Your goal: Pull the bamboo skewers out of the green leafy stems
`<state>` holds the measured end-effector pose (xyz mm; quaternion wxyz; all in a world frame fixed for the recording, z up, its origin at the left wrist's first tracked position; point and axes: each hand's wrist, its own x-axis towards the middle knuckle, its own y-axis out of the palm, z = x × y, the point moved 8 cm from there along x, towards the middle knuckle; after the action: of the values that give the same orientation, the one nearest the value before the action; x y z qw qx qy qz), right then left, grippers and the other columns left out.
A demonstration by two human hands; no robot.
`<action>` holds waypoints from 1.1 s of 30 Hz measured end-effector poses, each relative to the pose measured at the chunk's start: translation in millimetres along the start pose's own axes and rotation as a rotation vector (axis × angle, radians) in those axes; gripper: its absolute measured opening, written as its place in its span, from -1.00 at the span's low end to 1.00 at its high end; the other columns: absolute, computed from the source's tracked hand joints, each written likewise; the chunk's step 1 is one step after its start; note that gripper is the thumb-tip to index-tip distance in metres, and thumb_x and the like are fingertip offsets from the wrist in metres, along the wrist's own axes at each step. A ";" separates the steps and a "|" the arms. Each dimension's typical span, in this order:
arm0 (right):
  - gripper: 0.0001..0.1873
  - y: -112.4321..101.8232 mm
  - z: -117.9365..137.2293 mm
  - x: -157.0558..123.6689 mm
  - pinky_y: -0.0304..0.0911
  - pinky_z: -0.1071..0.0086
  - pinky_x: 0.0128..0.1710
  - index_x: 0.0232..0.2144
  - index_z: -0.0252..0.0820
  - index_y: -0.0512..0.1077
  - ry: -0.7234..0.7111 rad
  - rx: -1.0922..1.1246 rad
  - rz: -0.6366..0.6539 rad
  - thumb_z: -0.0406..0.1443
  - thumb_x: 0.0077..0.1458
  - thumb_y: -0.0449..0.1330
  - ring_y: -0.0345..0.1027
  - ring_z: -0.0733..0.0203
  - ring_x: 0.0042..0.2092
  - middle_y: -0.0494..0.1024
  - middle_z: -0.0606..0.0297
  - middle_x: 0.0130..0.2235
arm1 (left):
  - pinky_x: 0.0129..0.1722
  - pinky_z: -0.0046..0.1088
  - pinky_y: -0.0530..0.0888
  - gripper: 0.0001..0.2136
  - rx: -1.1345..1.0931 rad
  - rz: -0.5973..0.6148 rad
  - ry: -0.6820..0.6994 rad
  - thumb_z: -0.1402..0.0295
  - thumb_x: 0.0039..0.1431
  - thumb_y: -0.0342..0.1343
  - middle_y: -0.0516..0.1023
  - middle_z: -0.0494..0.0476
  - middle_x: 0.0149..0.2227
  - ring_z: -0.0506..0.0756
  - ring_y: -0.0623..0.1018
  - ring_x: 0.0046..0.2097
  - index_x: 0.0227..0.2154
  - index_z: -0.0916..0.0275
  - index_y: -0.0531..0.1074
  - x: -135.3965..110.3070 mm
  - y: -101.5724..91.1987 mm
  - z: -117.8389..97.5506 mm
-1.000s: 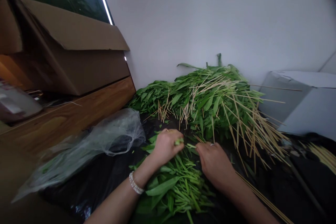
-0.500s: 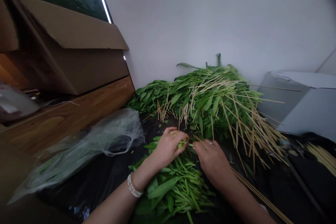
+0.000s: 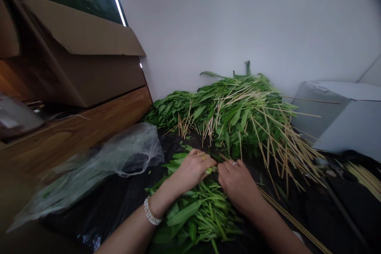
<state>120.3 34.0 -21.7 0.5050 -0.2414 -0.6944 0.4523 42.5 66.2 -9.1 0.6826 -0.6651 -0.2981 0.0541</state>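
Note:
My left hand (image 3: 195, 170), with a beaded bracelet at the wrist, is closed around a small bunch of leafy green stems (image 3: 211, 170), whose cut ends poke out by its fingertips. Right beside those ends, my right hand (image 3: 236, 180) has its fingers pinched together; what lies between them is hidden. Thin bamboo skewers (image 3: 293, 220) run beneath or through my right hand, and I cannot tell whether it grips them. Below both hands a loose heap of leafy greens (image 3: 208, 216) rests on black plastic sheeting (image 3: 119, 202).
Against the white wall lies a large pile of greens (image 3: 178, 105) with many skewers (image 3: 288, 154) sticking out. A clear plastic bag (image 3: 131, 149) is at left, below an open cardboard box (image 3: 98, 75) on a wooden ledge (image 3: 119, 111). A white box (image 3: 351, 115) stands at right, near more skewers (image 3: 364, 176).
My hands have come closer together, and both sit slightly lower. The bunch's cut ends now nearly touch my right fingertips. The pile and the heap look unchanged.

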 end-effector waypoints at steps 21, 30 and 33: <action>-0.74 14.6 -85.1 -16.0 0.21 0.34 -0.20 -0.36 -0.13 0.53 0.360 0.597 0.166 -0.30 0.09 0.03 0.38 0.19 -0.25 0.53 0.25 -0.31 | -0.15 -0.37 0.34 -0.86 -0.226 -0.367 -0.226 0.35 0.30 -0.06 0.51 0.13 -0.29 0.09 0.47 -0.21 -0.24 0.22 0.38 -11.0 -38.5 19.8; -0.77 34.4 -63.3 -26.2 0.11 0.40 -0.30 -0.46 -0.17 0.41 0.228 0.177 0.300 -0.53 -0.02 0.03 0.34 0.21 -0.27 0.47 0.22 -0.33 | -0.14 -0.32 0.35 -0.44 -0.241 0.177 -0.055 -0.11 -0.06 0.16 0.55 0.11 -0.25 0.20 0.53 -0.20 -0.11 0.20 0.40 -7.3 6.8 -17.7; -0.77 30.8 -66.2 -24.5 0.07 0.40 -0.33 -0.42 -0.17 0.37 0.256 0.139 0.276 -0.54 0.03 0.00 0.33 0.20 -0.28 0.47 0.24 -0.34 | -0.05 -0.29 0.33 -0.45 -0.305 0.188 -0.029 -0.05 0.09 0.06 0.54 0.16 -0.12 0.20 0.51 -0.11 0.06 0.15 0.31 -8.5 3.5 -18.8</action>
<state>186.6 54.6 -55.1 0.5378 -0.3545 -0.5518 0.5298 45.7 46.1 -14.1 0.5612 -0.7851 -0.2491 0.0816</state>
